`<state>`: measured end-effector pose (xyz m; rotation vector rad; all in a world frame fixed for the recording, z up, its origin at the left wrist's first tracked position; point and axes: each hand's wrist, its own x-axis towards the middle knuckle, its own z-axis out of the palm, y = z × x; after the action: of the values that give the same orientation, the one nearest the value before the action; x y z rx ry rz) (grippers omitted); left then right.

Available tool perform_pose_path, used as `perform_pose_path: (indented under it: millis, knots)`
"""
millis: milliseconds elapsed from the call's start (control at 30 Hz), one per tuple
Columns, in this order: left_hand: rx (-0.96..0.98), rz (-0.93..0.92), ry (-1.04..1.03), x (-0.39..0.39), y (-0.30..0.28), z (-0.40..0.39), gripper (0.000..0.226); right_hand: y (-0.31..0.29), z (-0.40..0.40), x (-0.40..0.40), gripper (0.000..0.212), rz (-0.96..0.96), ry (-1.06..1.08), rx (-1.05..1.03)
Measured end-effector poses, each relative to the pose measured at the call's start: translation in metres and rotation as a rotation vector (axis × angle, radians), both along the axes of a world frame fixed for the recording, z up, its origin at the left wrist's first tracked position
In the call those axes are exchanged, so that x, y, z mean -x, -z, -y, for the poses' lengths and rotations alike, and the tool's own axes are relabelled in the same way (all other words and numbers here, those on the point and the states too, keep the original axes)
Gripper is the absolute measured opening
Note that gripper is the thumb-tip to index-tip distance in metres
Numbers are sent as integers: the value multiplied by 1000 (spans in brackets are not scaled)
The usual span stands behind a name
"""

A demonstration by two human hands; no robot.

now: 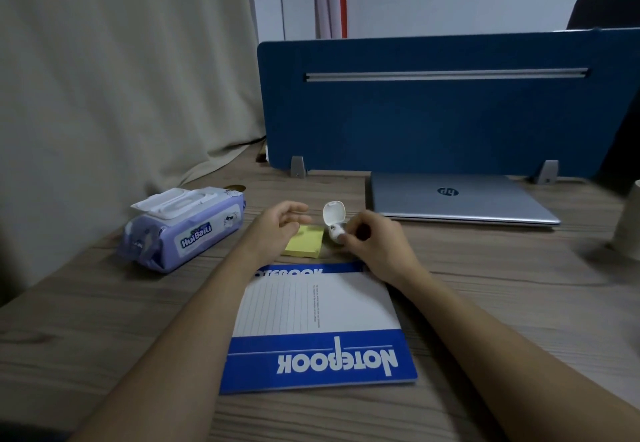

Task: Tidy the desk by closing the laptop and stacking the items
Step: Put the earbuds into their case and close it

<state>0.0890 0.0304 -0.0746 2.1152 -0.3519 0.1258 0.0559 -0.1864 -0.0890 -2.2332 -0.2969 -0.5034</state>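
Observation:
A silver laptop (pixel 460 199) lies shut at the back right of the wooden desk (pixel 104 320). A blue and white notebook (pixel 318 331) lies flat in front of me. Beyond it sits a yellow sticky-note pad (pixel 306 242). My left hand (pixel 277 225) hovers over the pad's left side with fingers apart, holding nothing. My right hand (pixel 374 244) grips the base of a small white earbud case (pixel 334 220), whose lid stands open. A purple wet-wipes pack (pixel 183 228) lies at the left with its white flap lifted.
A blue divider panel (pixel 443 106) stands behind the laptop. A beige curtain (pixel 114 71) hangs at the left. A pale cup-like object (pixel 628 223) is at the right edge, partly cut off.

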Motion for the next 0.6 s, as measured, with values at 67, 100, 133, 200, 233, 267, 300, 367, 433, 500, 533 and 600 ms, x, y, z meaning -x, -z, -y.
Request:
perform_pose_path:
  millis: [67,100,133,200,233,267,300,367,433,500,533,600]
  knots:
    - [-17,2,3,0,0,1,33,1,10,-6,12,0,43,-82]
    - [-29,3,3,1,0,2,33,1,15,-10,9,-1,66,-117]
    - [-41,5,2,1,0,2,33,2,19,-14,8,4,91,-156]
    - [-54,2,3,1,0,3,34,2,25,-21,9,9,131,-221]
    - [-58,0,4,1,0,4,34,1,26,-24,10,4,140,-238]
    - [-63,-4,7,0,-1,4,33,1,26,-27,12,-5,141,-241]
    - [-69,-9,10,0,-1,4,33,1,25,-29,14,-16,136,-234]
    - [-76,-20,16,-1,-1,5,34,2,24,-32,14,-30,114,-203]
    - [-69,-32,21,-2,-1,6,35,2,22,-34,13,-42,91,-178]
    - [-71,-39,26,-2,-1,6,36,1,21,-35,12,-49,77,-148]
    - [-75,-40,28,-2,-1,6,37,1,20,-35,12,-47,72,-131]
    - [-85,-42,32,-2,-1,6,38,0,18,-36,14,-32,67,-96]
